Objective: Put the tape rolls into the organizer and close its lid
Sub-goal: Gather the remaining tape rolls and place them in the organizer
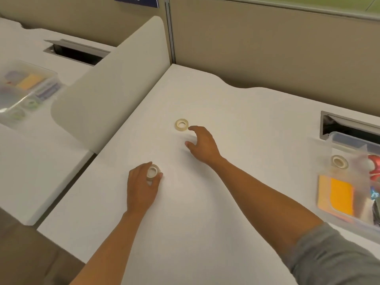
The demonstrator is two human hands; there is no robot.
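On the white desk (216, 192), my left hand (141, 186) is closed around a small clear tape roll (152, 171) near the desk's left side. A second pale tape roll (181, 124) lies flat farther back. My right hand (202, 144) hovers just right of it, fingers spread and holding nothing. At the right edge stands the clear plastic organizer (349, 218) with its lid off the opening; a third tape roll (339, 162) rests inside, beside orange sticky notes (339, 196).
A rounded white divider panel (111, 85) fences the desk's left side. Beyond it, on the neighbouring desk, sits another clear box (24, 89) of supplies. Cable slots (349, 128) open at the back of the desk. Beige partition walls stand behind.
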